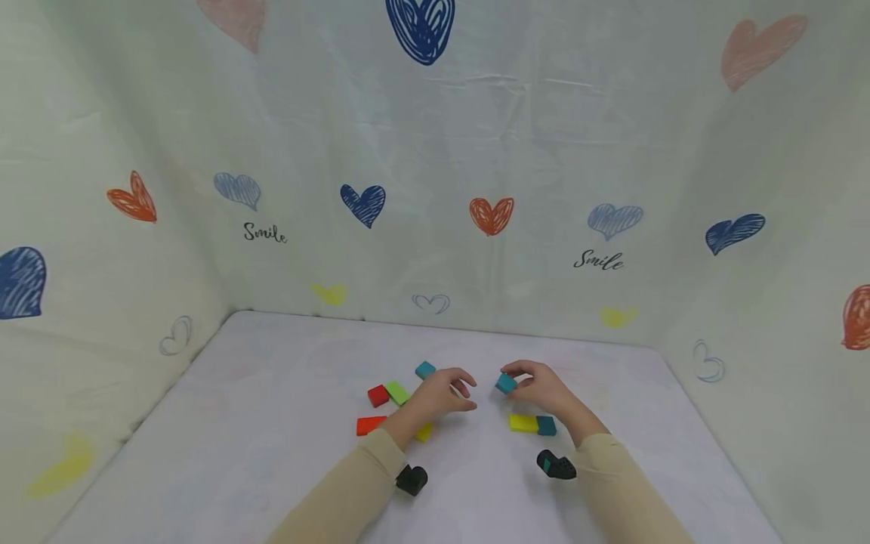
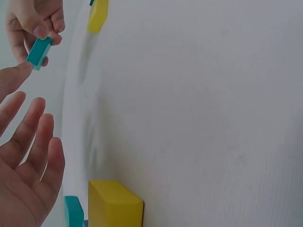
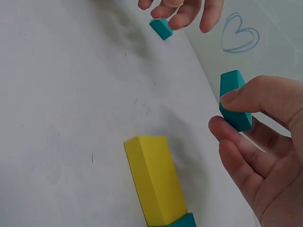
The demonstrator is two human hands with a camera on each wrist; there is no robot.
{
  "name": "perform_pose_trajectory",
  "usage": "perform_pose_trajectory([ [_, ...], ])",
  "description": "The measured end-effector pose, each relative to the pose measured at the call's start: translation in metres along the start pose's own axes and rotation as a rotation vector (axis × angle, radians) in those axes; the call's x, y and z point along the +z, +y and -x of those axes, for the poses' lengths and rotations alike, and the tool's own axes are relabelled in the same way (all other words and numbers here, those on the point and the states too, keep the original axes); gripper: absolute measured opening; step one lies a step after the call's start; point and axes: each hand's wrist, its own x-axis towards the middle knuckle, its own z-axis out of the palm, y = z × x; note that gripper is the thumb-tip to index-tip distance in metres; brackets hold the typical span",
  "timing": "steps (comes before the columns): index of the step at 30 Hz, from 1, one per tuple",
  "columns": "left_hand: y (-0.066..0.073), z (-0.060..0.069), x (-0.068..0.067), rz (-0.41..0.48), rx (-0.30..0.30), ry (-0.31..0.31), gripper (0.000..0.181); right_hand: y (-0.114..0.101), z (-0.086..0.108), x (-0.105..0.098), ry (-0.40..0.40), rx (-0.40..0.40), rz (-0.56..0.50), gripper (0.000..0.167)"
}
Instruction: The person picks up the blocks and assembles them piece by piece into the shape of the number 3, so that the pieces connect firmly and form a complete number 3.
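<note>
My right hand (image 1: pixel 544 389) (image 3: pixel 270 151) pinches a teal block (image 1: pixel 506 383) (image 3: pixel 233 101) between thumb and fingers, raised above the table. Facing it from the left, my left hand (image 1: pixel 442 394) (image 2: pixel 28 156) has its fingers spread and slightly bent, with nothing between them. Below the right hand lie a yellow block (image 1: pixel 523 423) (image 3: pixel 155 179) and a darker teal block (image 1: pixel 547 425) end to end. Another teal block (image 1: pixel 425 369) lies just behind the left hand; a yellow block (image 1: pixel 424 432) (image 2: pixel 113 205) is partly hidden under the left wrist.
Left of the left hand are a red block (image 1: pixel 377 396), a green block (image 1: pixel 397 392) and an orange-red block (image 1: pixel 370 425). Black wrist devices (image 1: pixel 411 480) (image 1: pixel 556 465) show beside both sleeves. A white curtain (image 1: pixel 435 257) with printed hearts stands behind the table (image 1: pixel 272 453).
</note>
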Motion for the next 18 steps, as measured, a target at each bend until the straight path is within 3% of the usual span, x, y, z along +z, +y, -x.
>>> perform_pose_trajectory([
  [18, 0.017, -0.004, 0.041, 0.006, 0.035, -0.074, 0.029, 0.026, 0.021, -0.027, 0.055, 0.050, 0.033, 0.036],
])
